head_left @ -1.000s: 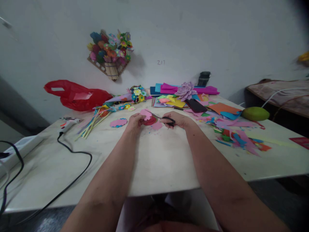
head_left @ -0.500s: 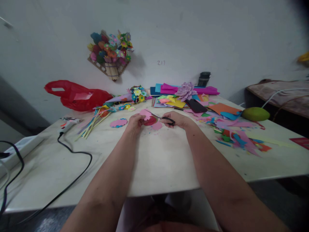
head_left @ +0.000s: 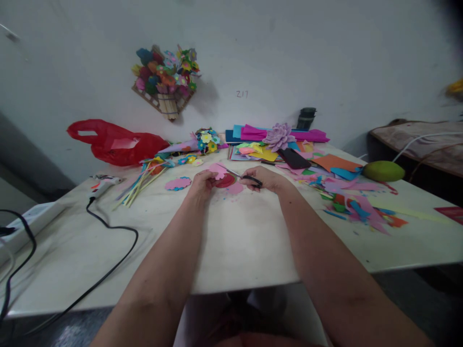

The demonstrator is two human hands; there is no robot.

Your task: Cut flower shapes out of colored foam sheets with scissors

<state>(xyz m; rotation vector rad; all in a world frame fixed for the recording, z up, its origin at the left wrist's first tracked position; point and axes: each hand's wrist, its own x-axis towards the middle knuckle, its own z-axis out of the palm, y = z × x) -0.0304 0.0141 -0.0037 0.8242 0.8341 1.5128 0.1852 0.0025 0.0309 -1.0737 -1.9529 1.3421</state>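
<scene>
My left hand (head_left: pixel 204 183) pinches a small pink flower-shaped cutout (head_left: pixel 218 170) by its edge. Black-handled scissors (head_left: pixel 252 180) are in my right hand (head_left: pixel 265 178), their blades pointing left toward the cutout. Whether the blades touch it is too small to tell. Below the cutout lies a round red disc (head_left: pixel 226 180) on the table, with a pink piece (head_left: pixel 236 188) and tiny scraps by it. Left of my left hand rests a pink scalloped piece (head_left: pixel 178 183) with a blue edge.
At the left are a glue gun (head_left: pixel 103 185) with a black cord, a white power strip (head_left: pixel 32 224), a red plastic bag (head_left: pixel 119 147) and thin strips (head_left: pixel 135 185). Coloured scraps (head_left: pixel 361 207), a phone (head_left: pixel 294 158) and a green mango-like fruit (head_left: pixel 383 171) lie right.
Almost nothing differs. Both hands, the scissors and the pink cutout stay in nearly the same place; the view has shifted very slightly.
</scene>
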